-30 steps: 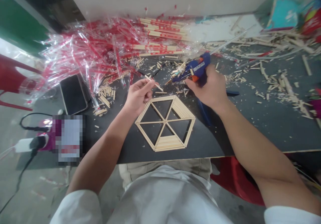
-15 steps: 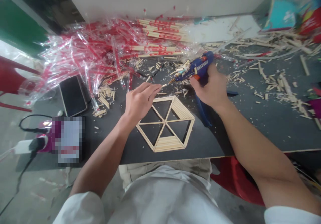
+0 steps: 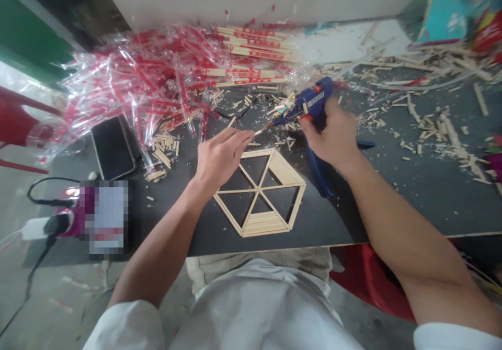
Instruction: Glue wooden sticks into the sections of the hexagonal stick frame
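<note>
My right hand (image 3: 334,139) is wrapped round a blue glue gun (image 3: 314,100), its nozzle pointing left and down. Pinched in the fingertips of my left hand (image 3: 220,155) is a short wooden stick (image 3: 258,132), whose free end meets or nearly meets the nozzle. Below the hands a hexagonal frame of wooden sticks (image 3: 258,189) lies flat on the dark table (image 3: 168,229). Spokes divide it into triangles; rows of sticks partly fill the upper right and bottom ones. My left hand covers the frame's upper left corner. Blue-handled pliers or cutters (image 3: 320,175) lie beneath my right hand.
Chopsticks in red-printed wrappers (image 3: 259,52) and a heap of clear wrappers (image 3: 129,72) fill the back left. Stick offcuts (image 3: 435,125) litter the right side. A black phone (image 3: 113,148), a purple power strip (image 3: 74,219) and a blurred-out device (image 3: 110,216) are at the left.
Both hands stay close to where they were, the stick end still at the nozzle. The view has shifted very slightly; the frame lies as before.
</note>
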Action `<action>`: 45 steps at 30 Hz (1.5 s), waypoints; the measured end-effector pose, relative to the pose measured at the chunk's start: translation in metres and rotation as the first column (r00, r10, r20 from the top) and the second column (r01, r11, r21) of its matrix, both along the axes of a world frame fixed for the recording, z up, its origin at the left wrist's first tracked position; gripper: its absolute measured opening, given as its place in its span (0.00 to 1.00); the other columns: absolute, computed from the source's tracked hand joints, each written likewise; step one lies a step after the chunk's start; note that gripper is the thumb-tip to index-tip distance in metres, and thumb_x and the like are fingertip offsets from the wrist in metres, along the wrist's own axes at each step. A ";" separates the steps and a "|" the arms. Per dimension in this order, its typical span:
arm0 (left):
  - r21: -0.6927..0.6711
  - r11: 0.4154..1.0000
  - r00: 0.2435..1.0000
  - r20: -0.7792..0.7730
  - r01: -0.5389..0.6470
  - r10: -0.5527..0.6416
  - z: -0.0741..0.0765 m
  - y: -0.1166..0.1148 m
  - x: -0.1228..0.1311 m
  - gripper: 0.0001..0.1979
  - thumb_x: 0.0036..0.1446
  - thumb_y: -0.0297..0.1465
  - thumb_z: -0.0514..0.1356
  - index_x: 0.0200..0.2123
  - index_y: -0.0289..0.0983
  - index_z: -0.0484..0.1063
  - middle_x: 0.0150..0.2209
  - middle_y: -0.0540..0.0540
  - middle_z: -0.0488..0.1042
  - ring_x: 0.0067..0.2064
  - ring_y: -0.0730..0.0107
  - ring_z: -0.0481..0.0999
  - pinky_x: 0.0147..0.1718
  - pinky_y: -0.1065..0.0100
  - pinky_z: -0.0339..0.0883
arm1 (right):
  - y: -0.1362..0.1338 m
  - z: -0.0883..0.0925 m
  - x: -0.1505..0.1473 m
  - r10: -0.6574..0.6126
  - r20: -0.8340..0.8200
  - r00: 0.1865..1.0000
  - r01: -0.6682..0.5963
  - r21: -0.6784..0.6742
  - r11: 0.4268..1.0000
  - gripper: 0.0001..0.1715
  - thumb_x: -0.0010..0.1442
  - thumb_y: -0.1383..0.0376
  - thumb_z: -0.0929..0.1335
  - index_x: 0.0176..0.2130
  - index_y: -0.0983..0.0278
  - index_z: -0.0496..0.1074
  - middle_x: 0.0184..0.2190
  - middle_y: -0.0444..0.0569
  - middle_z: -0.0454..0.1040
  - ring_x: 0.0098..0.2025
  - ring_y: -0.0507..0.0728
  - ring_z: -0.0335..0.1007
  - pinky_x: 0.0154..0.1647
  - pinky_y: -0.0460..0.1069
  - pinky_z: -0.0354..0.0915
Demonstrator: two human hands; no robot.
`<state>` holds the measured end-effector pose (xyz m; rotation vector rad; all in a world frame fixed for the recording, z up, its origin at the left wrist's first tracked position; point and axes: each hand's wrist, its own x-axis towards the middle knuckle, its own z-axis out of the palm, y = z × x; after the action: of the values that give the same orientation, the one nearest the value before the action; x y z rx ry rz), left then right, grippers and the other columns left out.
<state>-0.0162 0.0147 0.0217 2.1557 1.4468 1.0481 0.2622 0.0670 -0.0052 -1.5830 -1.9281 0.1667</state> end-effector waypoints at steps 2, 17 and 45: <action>-0.006 1.000 1.000 -0.008 0.005 -0.005 0.000 0.000 -0.001 0.13 0.70 0.34 0.60 0.46 0.42 0.86 0.45 0.42 0.85 0.44 0.62 0.83 0.44 0.65 0.74 | 0.000 0.001 0.000 0.003 0.000 1.000 -0.003 0.013 1.000 0.31 0.63 0.47 0.67 0.59 0.60 0.69 0.34 0.55 0.79 0.37 0.69 0.78 0.41 0.62 0.72; -0.118 0.993 0.977 0.210 -0.021 0.046 0.004 0.001 0.004 0.06 0.63 0.34 0.66 0.39 0.41 0.85 0.37 0.46 0.84 0.33 0.70 0.78 0.37 0.68 0.71 | 0.010 -0.003 0.015 -0.153 -0.019 0.988 0.154 0.068 0.986 0.24 0.58 0.46 0.72 0.47 0.58 0.71 0.37 0.59 0.78 0.43 0.75 0.77 0.49 0.70 0.71; -0.289 0.905 0.852 0.507 0.311 -0.131 -0.003 0.004 0.006 0.14 0.52 0.42 0.76 0.34 0.39 0.84 0.38 0.45 0.83 0.31 0.74 0.75 0.30 0.69 0.67 | -0.049 0.017 -0.051 0.408 -0.604 0.685 -0.551 -0.063 0.832 0.13 0.63 0.55 0.76 0.42 0.59 0.75 0.39 0.47 0.81 0.43 0.58 0.78 0.49 0.55 0.73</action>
<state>-0.0105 0.0187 0.0190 1.6050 1.0258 1.0340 0.2108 0.0184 0.0121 -0.9367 -1.8165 1.0233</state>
